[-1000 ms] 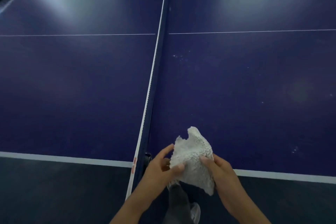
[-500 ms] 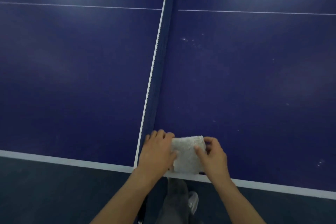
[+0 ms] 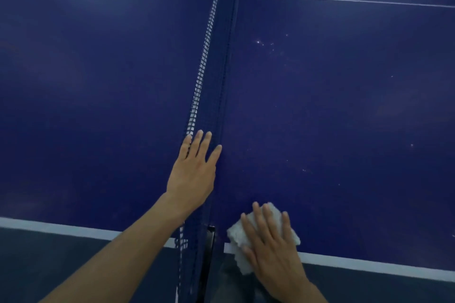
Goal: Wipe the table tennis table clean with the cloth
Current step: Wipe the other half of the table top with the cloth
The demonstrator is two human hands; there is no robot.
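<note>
Since the frame half a second before, both hands had left their shared grip on the cloth: the left hand (image 3: 193,172) had moved up and away to lie flat along the net, while the right hand (image 3: 269,241) alone kept the cloth.

The small white nubbly-textured cloth (image 3: 240,236) was folded into a rough rectangle and lay pressed under the right palm at the near edge of the dark blue table tennis counter (image 3: 344,118), just to the right of the net. Its lower corner hung past the white boundary stripe (image 3: 369,264) and off the counter's edge. The right hand's fingers were spread flat on top of it, pinning rather than clutching it. The left hand was released and empty, fingers extended and slightly splayed, resting against the dark blue mesh net (image 3: 209,69) with its white top band.

Faint pale specks (image 3: 264,43) dotted the surface on the right half, well apart from the cloth. A thin white centre line (image 3: 344,0) crossed the counter farther away. A black net clamp (image 3: 210,241) sat at the near edge between the two arms. No writing or brand could be read anywhere.
</note>
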